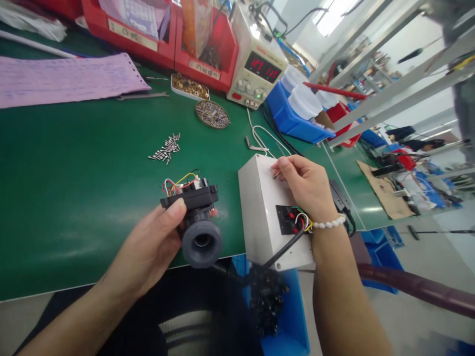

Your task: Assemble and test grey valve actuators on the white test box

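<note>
My left hand (154, 244) grips a black plastic device (193, 200). A round grey cup-shaped end (202, 242) of it faces me, and thin red, white and yellow wires (181, 182) rise from its open top. On the right, my right hand (302, 180) reaches over a light grey box (256, 207). Its thumb and index finger close on a small metal part on the box's face, which looks like a toggle switch (275, 175). Below that hand, coloured wires and a black cable run into a black spring terminal (285, 220) on the box.
Loose screws (166, 149) lie on the green mat (92, 148). Behind them stand a tray of brass parts (190, 87), a round dish (212, 114), red bins (206, 74) and a power supply (256, 69) with lit digits. Below the table edge is a blue crate (293, 316) of black parts.
</note>
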Motion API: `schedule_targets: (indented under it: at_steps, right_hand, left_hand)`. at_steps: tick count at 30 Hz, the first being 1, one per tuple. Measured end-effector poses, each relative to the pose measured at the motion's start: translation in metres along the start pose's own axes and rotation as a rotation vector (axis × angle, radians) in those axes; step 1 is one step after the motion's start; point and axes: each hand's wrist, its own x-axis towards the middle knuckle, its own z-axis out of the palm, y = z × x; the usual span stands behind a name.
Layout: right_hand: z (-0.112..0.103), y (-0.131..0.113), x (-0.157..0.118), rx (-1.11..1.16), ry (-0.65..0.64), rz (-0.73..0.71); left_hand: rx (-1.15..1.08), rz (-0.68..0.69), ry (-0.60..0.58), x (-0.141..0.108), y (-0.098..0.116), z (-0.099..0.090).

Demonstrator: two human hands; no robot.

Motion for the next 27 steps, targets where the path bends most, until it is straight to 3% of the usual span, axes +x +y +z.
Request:
schedule_targets:
  at_steps: [11,17,27]
  right_hand:
    - [-0.003,-0.005,-0.002,-0.177,0.030,-0.055]
    - [-0.002,-0.007,-0.002,-0.178,0.024,-0.045]
    - [-0.004,-0.008,-0.003,-0.203,0.005,0.010]
  left_hand:
    - [-0.010,-0.068,0.000,-0.001,0.000,-0.004]
    - [-0.006,-0.110,-0.078,0.003,0.005,-0.007]
    - [0.020,-0.167,-0.038,0.004,0.004,-0.008]
